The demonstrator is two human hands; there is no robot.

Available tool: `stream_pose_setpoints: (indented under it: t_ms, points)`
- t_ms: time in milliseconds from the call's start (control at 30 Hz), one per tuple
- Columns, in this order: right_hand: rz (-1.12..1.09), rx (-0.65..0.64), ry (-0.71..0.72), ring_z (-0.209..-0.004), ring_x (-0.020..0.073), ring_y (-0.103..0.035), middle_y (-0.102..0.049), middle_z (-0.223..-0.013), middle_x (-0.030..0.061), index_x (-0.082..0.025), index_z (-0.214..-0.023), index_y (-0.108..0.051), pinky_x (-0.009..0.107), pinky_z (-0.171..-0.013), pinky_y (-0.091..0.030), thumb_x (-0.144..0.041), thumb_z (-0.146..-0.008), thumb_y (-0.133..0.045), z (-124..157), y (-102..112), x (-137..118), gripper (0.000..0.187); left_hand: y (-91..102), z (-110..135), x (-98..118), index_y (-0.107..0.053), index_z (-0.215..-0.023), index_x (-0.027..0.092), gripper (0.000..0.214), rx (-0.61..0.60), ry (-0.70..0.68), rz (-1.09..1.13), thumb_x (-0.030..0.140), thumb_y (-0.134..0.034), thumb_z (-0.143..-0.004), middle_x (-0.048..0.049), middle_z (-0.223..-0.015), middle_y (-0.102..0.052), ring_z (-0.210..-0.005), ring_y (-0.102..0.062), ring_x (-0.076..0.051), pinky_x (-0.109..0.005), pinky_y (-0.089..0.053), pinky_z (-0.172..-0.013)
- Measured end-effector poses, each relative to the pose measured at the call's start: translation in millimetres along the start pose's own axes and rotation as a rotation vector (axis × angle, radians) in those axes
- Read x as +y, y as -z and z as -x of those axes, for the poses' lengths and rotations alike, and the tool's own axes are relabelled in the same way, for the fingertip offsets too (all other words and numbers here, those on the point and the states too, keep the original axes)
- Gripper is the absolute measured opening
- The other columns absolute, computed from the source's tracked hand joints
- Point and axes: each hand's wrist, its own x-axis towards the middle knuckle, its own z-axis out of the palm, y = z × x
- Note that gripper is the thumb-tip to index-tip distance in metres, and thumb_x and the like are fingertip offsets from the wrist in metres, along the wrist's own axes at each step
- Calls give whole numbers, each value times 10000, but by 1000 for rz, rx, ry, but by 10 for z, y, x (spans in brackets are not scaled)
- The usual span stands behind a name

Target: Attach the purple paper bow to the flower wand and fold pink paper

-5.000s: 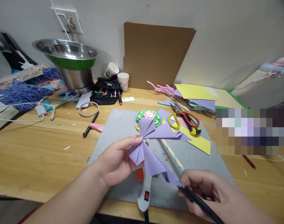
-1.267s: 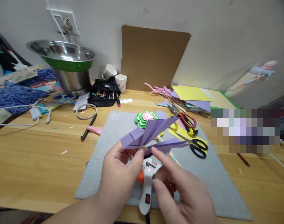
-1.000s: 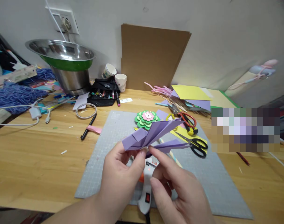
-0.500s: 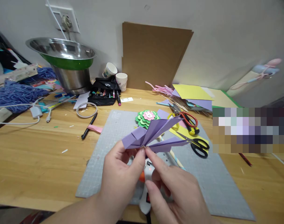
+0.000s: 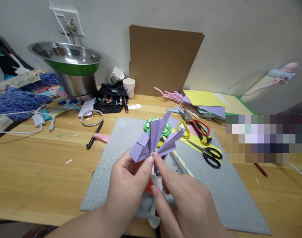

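Pleated purple paper [image 5: 156, 135] fans out in several folds above my hands. My left hand [image 5: 128, 185] is closed on its left side and base, the thumb pressing at the point where the folds meet. My right hand [image 5: 188, 195] has its index fingertip against that same point, beside the left thumb; its thumb is apart and lower, the other fingers curled and partly hidden. Beneath the hands lies what looks like a white glue gun [image 5: 154, 216] with a lit red light, mostly covered. Behind the paper is a layered green paper flower [image 5: 167, 129], partly hidden.
A grey cutting mat [image 5: 103, 185] lies under the hands, with a striped paper stick [image 5: 182, 162], black scissors [image 5: 211, 157] and red-handled pliers [image 5: 200, 127]. Further back stand a metal bowl [image 5: 76, 67], a black pencil case [image 5: 108, 102], paper cups [image 5: 129, 87] and brown cardboard [image 5: 163, 59].
The purple paper has turned and tilted, its right-hand folds now standing higher and closer to the middle. My right thumb has risen slightly; both hands keep nearly the same place.
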Motion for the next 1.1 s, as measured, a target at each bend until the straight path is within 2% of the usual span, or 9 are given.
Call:
stream_pose_setpoints:
  t_ms: [233, 400, 533, 700, 767, 900, 967, 1033, 1100]
  points:
    - [-137, -49, -83, -556, 173, -630, -671, -675, 7, -126, -1425, -306, 271, -472, -431, -167, -873, -458, 26, 31, 3, 574, 51, -65, -36, -697, -835, 193, 68, 5, 122, 41, 257, -685, -814, 40, -623, -618, -612, -551, -95, -196, -482, -641]
    - [-127, -53, -85, -561, 168, -628, -684, -698, 6, -161, -1413, -346, 275, -486, -428, -148, -879, -461, 20, 52, 21, 547, -3, -62, 24, -691, -809, 171, 44, -21, 187, 159, 209, -693, -788, 3, -752, -700, -665, -595, -107, -202, -489, -646]
    - [-81, -58, -53, -570, 182, -630, -690, -720, 19, -169, -1410, -363, 296, -507, -443, -145, -883, -462, 1, 35, 59, 536, -22, -43, 53, -701, -805, 174, 39, -50, 167, 182, 205, -681, -792, 0, -788, -717, -716, -620, -129, -231, -505, -697]
    - [-71, -67, -16, -551, 196, -617, -673, -684, 29, -153, -1381, -421, 308, -494, -438, -127, -867, -494, 48, 31, 64, 520, -12, -67, 32, -692, -772, 189, 44, -39, 155, 175, 206, -673, -808, 19, -726, -694, -690, -604, -114, -211, -492, -674]
    - [-176, 31, -59, -594, 186, -624, -689, -754, 35, -205, -1309, -495, 302, -534, -456, -91, -848, -505, 89, 75, 45, 475, -9, -87, 28, -690, -755, 186, 65, -31, 156, 179, 211, -669, -811, 29, -661, -660, -647, -582, -103, -199, -486, -659]
    - [-494, 543, -366, -657, 181, -560, -603, -782, 12, -296, -997, -604, 301, -620, -476, -87, -802, -571, 115, 211, 79, 287, -8, -104, 38, -697, -770, 173, 71, -29, 168, 144, 234, -683, -802, 27, -658, -640, -597, -540, -91, -183, -461, -594]
    - [-666, 689, -467, -701, 187, -543, -553, -816, 12, -298, -957, -584, 309, -669, -496, -142, -767, -646, 88, 249, 145, 254, -7, -98, 42, -704, -785, 177, 53, -45, 182, 145, 228, -695, -793, 26, -674, -656, -607, -550, -89, -178, -465, -604]
    - [-802, 575, -570, -823, 211, -588, -582, -950, 47, -295, -1041, -570, 326, -716, -526, -250, -793, -660, 60, 244, 203, 268, -4, -90, 39, -710, -786, 176, 46, -70, 203, 147, 221, -704, -786, 22, -669, -670, -617, -567, -91, -176, -475, -626]
    - [-944, 350, -645, -909, 231, -630, -635, -1022, 66, -292, -1112, -561, 333, -736, -549, -330, -816, -655, 46, 201, 216, 313, 0, -82, 28, -710, -780, 168, 57, -106, 224, 136, 225, -711, -781, 13, -677, -687, -621, -577, -94, -178, -481, -634]
